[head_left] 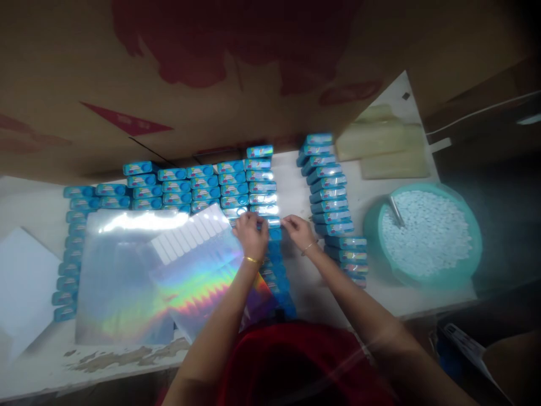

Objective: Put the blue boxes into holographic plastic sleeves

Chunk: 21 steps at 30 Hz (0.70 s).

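My left hand [252, 232] reaches over the rows of small blue boxes, with its fingers bent and bunched together at the left end of one blue box [270, 221]. Close by on the right, my right hand [300, 232] has thumb and forefinger pinched at the right end of that same box. Whatever thin thing lies between either hand's fingertips is too small and blurred to make out. Beneath my left forearm lies a shiny rainbow sticker sheet [198, 276] with a row of pale strips along its upper edge. A larger silvery sheet [122, 282] lies partly under it.
More blue boxes [332, 194] stand in a column to the right. A green tub [475, 242] holds many small white pieces and a metal scoop [396, 211]. Yellowish packets [380, 141] lie at the back right, white sheets [25, 287] at the left. A cardboard wall [203, 118] rises behind.
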Tool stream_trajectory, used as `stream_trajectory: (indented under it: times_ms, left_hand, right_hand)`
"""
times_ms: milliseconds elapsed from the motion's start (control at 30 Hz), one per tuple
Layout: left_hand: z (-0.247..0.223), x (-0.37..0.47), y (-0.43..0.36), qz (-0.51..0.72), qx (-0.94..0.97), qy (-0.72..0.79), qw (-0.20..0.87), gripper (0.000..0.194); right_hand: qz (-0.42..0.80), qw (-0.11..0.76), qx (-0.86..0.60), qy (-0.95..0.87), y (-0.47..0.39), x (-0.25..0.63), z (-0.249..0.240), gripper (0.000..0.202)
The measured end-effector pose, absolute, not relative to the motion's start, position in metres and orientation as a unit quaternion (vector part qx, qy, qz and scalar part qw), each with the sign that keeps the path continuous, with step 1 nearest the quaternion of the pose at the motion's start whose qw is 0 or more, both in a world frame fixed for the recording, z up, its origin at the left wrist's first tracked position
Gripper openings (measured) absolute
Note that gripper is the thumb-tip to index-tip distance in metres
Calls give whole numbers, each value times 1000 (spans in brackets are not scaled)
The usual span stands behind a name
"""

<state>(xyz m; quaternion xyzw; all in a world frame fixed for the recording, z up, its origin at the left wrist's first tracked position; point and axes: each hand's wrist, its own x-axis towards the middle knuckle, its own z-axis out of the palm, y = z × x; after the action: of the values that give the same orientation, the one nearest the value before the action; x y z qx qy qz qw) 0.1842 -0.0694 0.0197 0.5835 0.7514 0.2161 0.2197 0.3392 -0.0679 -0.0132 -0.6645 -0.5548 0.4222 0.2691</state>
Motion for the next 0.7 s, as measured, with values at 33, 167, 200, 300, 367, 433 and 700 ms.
stream_trajectory:
  times_ms: [33, 167, 200, 300, 367, 433, 700]
  left_hand:
    - [21, 184, -69, 208, 584, 755, 214, 13]
    - [28, 177, -77, 178, 625, 738, 181, 27]
    - [29, 175, -81, 163, 653, 719, 174, 29]
    - [26, 170, -93, 106, 734, 653, 155, 40]
    - [22, 171, -98, 81, 757, 631, 147, 45]
    - [20, 173, -100, 72, 760, 628, 150, 47]
    - [41, 84, -101, 165, 733, 635, 177, 36]
  right_hand:
    - [433, 282, -667, -536, -70, 339, -17, 31]
    - [404, 322, -677, -524, -86, 339, -24, 46]
    - [390, 322, -670, -544, -91, 340, -24, 45]
    - [367, 280, -625, -630, -103, 339, -22, 46]
    - [355, 219, -601, -682, -107, 339, -24, 52]
    - [324, 145, -591, -724, -106, 341, -27, 57]
    - [202, 145, -640, -727, -85, 352, -10, 46]
